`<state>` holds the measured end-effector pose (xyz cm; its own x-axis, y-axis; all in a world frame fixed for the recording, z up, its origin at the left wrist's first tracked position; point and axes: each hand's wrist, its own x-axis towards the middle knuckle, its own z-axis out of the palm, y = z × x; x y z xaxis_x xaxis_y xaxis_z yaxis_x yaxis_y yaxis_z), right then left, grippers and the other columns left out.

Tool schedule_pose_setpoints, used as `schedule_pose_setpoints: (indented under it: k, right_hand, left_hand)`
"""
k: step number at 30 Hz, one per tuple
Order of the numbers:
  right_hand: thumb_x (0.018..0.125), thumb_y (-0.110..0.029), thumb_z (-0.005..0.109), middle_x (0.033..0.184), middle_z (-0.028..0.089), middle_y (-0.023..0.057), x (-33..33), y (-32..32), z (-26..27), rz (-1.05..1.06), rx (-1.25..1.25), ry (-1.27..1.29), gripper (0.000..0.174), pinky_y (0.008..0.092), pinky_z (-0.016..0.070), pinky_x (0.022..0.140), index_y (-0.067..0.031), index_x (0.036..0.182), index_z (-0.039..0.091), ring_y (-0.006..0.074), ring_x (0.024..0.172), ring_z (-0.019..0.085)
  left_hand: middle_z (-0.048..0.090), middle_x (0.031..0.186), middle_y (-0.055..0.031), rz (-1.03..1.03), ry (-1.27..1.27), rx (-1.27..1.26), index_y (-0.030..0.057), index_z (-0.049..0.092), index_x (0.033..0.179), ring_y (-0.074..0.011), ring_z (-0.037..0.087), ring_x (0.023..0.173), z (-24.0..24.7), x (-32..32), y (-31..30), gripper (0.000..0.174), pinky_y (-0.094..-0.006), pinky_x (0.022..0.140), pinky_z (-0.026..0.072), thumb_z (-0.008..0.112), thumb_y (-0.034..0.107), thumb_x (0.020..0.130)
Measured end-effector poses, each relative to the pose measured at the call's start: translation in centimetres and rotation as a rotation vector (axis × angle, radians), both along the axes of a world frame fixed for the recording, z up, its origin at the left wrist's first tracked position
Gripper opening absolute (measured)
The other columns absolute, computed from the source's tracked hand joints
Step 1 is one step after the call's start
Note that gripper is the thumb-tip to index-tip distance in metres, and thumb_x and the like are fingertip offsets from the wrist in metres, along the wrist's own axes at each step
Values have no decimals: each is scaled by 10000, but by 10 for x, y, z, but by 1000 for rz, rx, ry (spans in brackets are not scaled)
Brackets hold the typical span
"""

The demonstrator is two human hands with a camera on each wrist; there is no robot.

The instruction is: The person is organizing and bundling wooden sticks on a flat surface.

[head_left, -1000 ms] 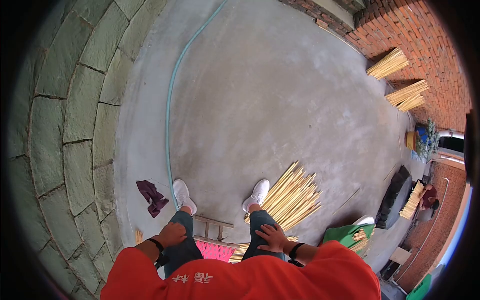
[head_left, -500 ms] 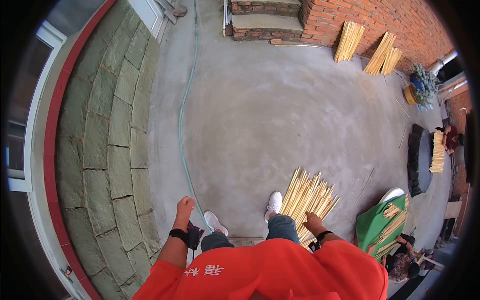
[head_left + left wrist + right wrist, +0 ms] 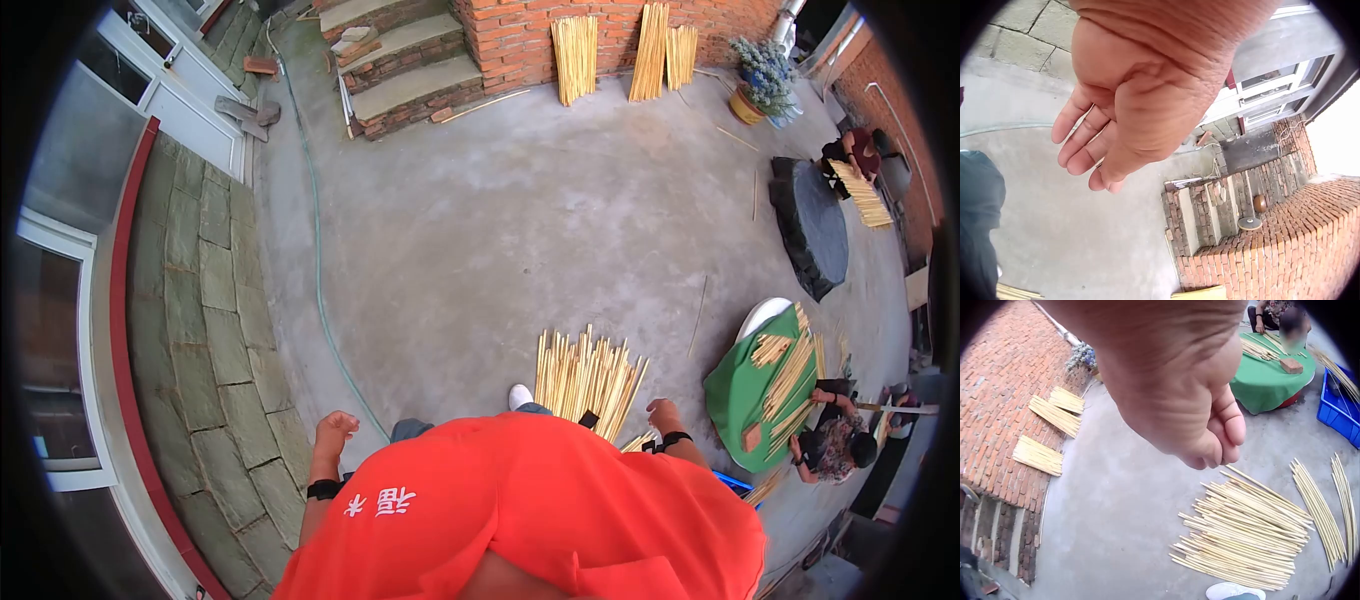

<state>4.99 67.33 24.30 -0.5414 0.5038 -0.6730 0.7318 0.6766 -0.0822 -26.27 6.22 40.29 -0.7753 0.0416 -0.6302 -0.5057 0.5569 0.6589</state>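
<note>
**Concrete yard [image 3: 430, 220]: left hand [image 3: 1141, 94] and right hand [image 3: 1179, 406] both empty**

Change: a second ago both hands rested on the legs [image 3: 410, 430]; now they're off, out to either side. Left: fingers relaxed, no grip. Right: fingers loosely curled, no grip, just beside the near sticks [image 3: 580, 375]. Net effect: both hands free, near sticks untouched.

Near sticks lie fanned on the ground, right of centre, by a white shoe [image 3: 520, 396]. More bundles [image 3: 575, 60] lean on the far brick wall [image 3: 520, 50]. Right side: green cloth [image 3: 735, 395] with sticks on it, another person [image 3: 835, 445] beside it.
</note>
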Motion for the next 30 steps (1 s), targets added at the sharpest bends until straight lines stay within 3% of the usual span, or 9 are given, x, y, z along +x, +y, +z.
schedule_pose_setpoints:
  k: [5,11,15,16,17,19,22,26,30]
  right_hand:
    - [708,-225,625,756,633,123,-84,-20,-25,-471,-314,144,194,355,486,683,-89,846,637,251,738,623]
    - [732,-203,626,732,636,126,-123,-44,-50,-111,-222,271,255,304,503,580,-36,923,603,199,617,630]
    - [699,-262,638,750,630,164,-130,-25,5,-129,-55,226,286,345,493,680,-63,905,623,256,677,627]
    - [707,-214,642,689,628,150,-143,-22,44,-275,-124,170,268,325,504,568,-38,908,614,204,568,624]
    - [715,-180,643,670,623,136,-145,-16,63,-450,-157,135,260,312,491,482,-24,919,603,179,531,612]
    - [722,-166,637,655,618,118,-140,7,68,-254,-140,95,261,297,487,450,-7,923,592,164,524,603]
    - [749,-138,581,632,601,98,-177,21,117,-712,-66,40,186,287,492,418,-2,876,599,159,510,595]
    - [762,-143,561,619,580,92,-207,41,93,-822,-194,46,185,293,500,431,-4,880,591,171,516,594]
    - [757,-154,575,649,591,101,-265,37,75,-743,-302,47,230,289,504,447,-10,936,575,173,531,599]
  left_hand:
    - [595,711,-71,-26,-325,-67,42,543,784,-176,583,666,-33,20,-36,140,-314,612,474,545,179,808]
    - [590,699,-90,-22,-342,-213,42,525,781,-194,585,647,-33,-14,-50,172,-328,595,478,527,210,822]
    - [573,675,-110,-248,-323,-228,41,496,773,-221,579,594,-87,-126,-49,241,-354,554,482,500,274,834]
    - [565,664,-94,151,-467,-212,37,500,775,-213,574,566,-100,-155,-35,265,-361,524,478,511,298,823]
    - [562,667,-77,117,-398,-207,46,512,765,-194,572,573,-106,-186,-20,271,-352,522,475,519,313,814]
    - [570,679,-59,85,-253,-95,63,528,747,-156,557,631,-103,-245,16,237,-322,548,456,522,293,806]
    - [563,674,-48,-59,-43,80,48,534,738,-141,526,653,-71,-315,80,233,-285,579,427,537,274,794]
    - [557,674,-55,-303,132,106,24,537,731,-137,527,656,-76,-372,94,253,-271,592,422,543,270,789]
    - [596,750,-131,-451,126,-234,15,554,747,-258,574,747,-120,-397,60,286,-346,659,442,571,299,769]
